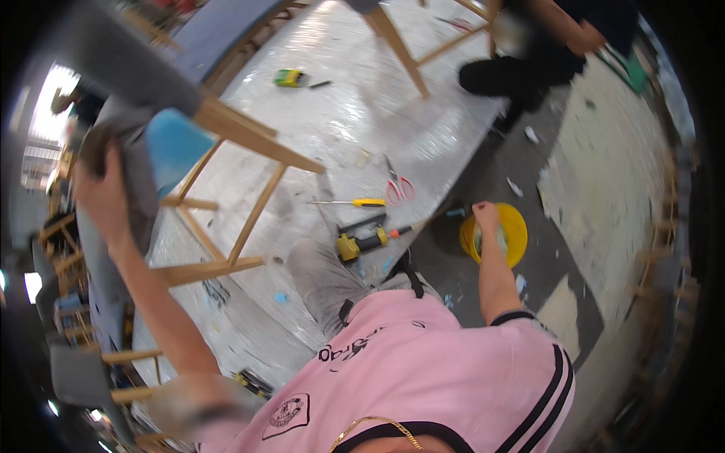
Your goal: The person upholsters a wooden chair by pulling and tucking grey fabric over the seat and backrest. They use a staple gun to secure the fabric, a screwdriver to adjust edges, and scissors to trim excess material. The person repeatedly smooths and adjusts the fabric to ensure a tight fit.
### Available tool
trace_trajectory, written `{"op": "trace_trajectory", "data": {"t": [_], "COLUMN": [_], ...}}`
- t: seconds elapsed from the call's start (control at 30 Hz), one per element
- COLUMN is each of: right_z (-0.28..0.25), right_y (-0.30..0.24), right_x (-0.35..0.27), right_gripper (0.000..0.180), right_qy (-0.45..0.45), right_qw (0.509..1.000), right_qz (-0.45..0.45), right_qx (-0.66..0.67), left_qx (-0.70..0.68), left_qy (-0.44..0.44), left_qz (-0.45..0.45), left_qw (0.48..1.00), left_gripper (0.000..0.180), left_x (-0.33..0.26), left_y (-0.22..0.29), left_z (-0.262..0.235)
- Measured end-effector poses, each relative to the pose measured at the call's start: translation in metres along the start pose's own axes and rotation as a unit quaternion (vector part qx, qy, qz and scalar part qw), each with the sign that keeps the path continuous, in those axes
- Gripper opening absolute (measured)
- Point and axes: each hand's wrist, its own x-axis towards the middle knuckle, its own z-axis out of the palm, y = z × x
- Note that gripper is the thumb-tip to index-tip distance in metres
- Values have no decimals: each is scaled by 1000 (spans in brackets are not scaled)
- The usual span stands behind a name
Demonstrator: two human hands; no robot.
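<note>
My left hand is closed on the grey fabric of an upholstered chair, which lies tipped over with its wooden legs pointing right. A light blue foam piece shows at the edge of the fabric, just right of that hand. Over the rim of a yellow bucket, my right hand has its fingers pinched together. Whatever they hold is too small to make out. A small teal-tipped thing appears left of these fingers; I cannot tell whether they touch it. Pale material partly shows inside the bucket.
On the plastic-covered surface lie a yellow-and-black staple gun, a yellow-handled screwdriver, red-handled scissors and a green-and-yellow tape measure. Another person's arm and dark shoe are at the far right, beside another wooden-legged chair.
</note>
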Motion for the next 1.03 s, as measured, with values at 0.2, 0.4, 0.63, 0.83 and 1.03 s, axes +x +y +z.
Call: {"op": "trace_trajectory", "data": {"t": [0.2,0.4,0.63,0.83,1.03], "right_z": [116,213,186,247,124], "right_y": [-109,-167,-186,-128,-158], "right_x": [-1,-23,-22,42,-23], "right_gripper": [33,41,41,63,65], "right_qy": [-119,-52,-81,-100,-395], "right_qw": [975,977,987,983,697], "right_qz": [-179,-202,-137,-37,116], "right_qx": [46,30,-40,151,586], "left_qx": [117,141,148,140,106], "left_qy": [0,-38,-87,-76,19], "left_qz": [178,233,66,92,123], "left_qw": [977,961,983,983,987], "left_gripper": [45,40,66,65,71], "left_x": [-3,6,3,10,-19], "left_y": [13,12,32,41,36], "left_z": [20,23,30,23,15]}}
